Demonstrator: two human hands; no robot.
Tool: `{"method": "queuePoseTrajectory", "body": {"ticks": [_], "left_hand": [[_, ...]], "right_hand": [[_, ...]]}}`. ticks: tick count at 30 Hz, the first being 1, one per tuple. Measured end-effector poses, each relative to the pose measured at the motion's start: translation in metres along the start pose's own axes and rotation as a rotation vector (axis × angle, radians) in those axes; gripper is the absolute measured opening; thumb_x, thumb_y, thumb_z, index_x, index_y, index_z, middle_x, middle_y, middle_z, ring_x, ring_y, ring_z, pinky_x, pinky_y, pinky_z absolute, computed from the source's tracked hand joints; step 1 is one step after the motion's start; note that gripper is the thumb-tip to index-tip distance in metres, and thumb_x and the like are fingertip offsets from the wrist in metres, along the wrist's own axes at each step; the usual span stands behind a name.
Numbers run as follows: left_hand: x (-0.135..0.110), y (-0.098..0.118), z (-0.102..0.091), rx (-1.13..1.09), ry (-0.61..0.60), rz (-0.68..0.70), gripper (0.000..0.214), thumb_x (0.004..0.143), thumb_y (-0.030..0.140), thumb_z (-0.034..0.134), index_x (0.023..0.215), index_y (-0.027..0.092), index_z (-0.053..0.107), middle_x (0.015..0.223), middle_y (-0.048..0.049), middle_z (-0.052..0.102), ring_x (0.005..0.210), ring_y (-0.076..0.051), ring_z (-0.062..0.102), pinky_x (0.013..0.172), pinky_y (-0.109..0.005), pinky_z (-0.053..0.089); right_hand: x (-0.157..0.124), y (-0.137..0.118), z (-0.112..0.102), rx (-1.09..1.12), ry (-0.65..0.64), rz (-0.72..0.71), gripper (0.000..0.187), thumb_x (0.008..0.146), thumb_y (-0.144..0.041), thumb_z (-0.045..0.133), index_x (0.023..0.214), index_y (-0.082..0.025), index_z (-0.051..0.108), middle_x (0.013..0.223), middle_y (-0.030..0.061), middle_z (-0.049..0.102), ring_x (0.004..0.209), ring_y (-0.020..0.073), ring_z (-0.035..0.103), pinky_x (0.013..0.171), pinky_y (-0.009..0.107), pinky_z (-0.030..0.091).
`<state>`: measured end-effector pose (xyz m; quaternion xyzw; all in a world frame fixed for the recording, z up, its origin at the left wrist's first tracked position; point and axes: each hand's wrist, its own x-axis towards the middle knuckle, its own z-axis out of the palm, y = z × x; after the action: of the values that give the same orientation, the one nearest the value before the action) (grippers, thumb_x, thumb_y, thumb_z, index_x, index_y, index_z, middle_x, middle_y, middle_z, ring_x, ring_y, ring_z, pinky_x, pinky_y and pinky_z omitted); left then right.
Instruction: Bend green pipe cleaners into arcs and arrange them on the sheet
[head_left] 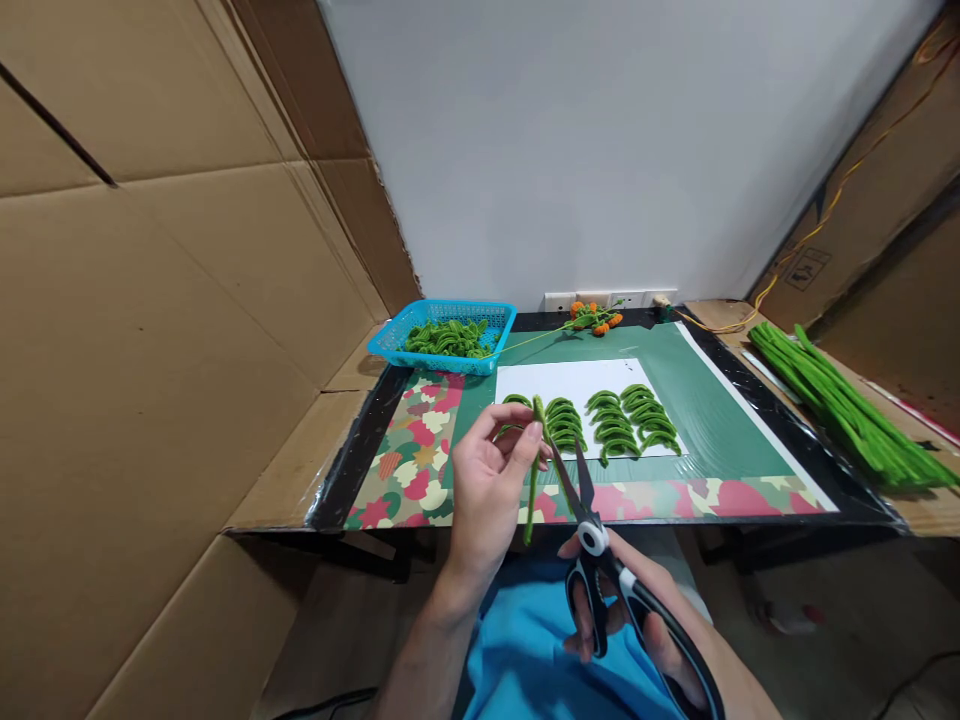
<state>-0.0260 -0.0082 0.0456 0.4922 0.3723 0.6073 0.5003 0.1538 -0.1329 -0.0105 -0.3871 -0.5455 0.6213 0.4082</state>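
My left hand (491, 480) pinches a green pipe cleaner (534, 470) between thumb and fingers and holds it upright over the table's near edge. My right hand (637, 625) grips black-handled scissors (592, 540) with the blades parted beside the pipe cleaner. Just behind, a white sheet (577, 380) carries several rows of curved green pipe-cleaner pieces (630, 420).
A blue basket (442, 335) of green pieces stands at the back left of the mat (705, 410). An orange flower stem (592, 318) lies at the back. A bundle of long green pipe cleaners (847, 405) lies at right. Cardboard walls (150, 300) close in on the left and right.
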Motion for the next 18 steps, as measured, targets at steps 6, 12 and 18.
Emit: {"method": "queuePoseTrajectory", "body": {"ticks": [6,12,18], "left_hand": [[-0.0013,-0.0010,-0.0049,0.107,0.059,0.098,0.015,0.089,0.028,0.083,0.100,0.020,0.075,0.096,-0.0023,0.072,0.088,-0.012,0.068,0.079,-0.019,0.056],[-0.0006,-0.0055,-0.0041,0.082,0.050,0.078,0.018,0.091,0.031,0.081,0.100,0.019,0.072,0.095,-0.0025,0.071,0.090,-0.014,0.067,0.083,-0.021,0.055],[0.0014,-0.0050,-0.0030,0.043,0.123,0.065,0.022,0.089,0.032,0.082,0.103,0.018,0.070,0.094,-0.0025,0.071,0.090,-0.014,0.069,0.082,-0.022,0.054]], "right_hand": [[0.0051,-0.0112,0.0010,-0.140,-0.001,0.112,0.085,0.094,-0.082,0.049,0.159,-0.028,0.048,0.112,0.0085,0.076,0.104,0.0275,0.073,0.096,0.034,0.056],[0.0096,-0.0095,0.0015,-0.145,-0.009,0.079,0.088,0.094,-0.083,0.049,0.159,-0.024,0.048,0.119,0.0102,0.074,0.104,0.0262,0.072,0.095,0.031,0.055],[0.0071,-0.0117,0.0008,-0.071,-0.002,0.059,0.086,0.094,-0.081,0.052,0.158,-0.024,0.048,0.110,0.0090,0.075,0.101,0.0257,0.073,0.095,0.032,0.055]]}}
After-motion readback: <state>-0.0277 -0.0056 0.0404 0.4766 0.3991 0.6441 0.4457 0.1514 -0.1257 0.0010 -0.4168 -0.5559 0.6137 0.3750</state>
